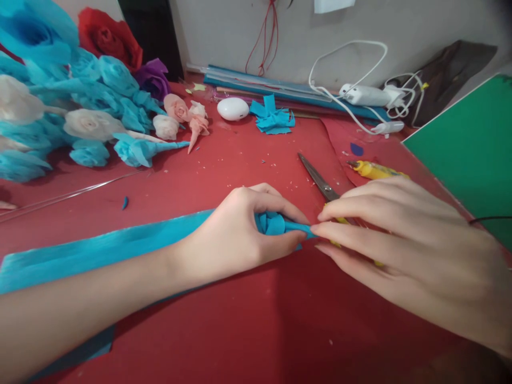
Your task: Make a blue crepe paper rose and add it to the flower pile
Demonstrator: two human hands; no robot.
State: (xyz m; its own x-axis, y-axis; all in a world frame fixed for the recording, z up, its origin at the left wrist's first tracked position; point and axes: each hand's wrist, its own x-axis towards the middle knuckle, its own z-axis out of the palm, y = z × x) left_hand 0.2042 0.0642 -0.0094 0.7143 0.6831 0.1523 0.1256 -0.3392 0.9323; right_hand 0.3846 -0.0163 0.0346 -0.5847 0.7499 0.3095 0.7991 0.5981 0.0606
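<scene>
Curled around a small blue crepe-paper flower (272,224) is my left hand (236,229), its thumb and fingers closed on the rolled paper. The flower's narrow twisted stem (298,228) points right. My right hand (404,240) has its fingertips pressed together at the end of that stem. Beneath my left forearm lies a long strip of blue crepe paper (100,242), partly hidden by the arm. Scissors (320,178) with yellow handles rest just beyond the fingers of my right hand, which covers part of the handles.
Several finished paper flowers (90,125) crowd the back left. A white oval case (232,109) and cut blue paper pieces (274,114) lie at the back. A yellow glue tube or pen (376,169), a white power strip (368,96) and a green board (468,149) stand right.
</scene>
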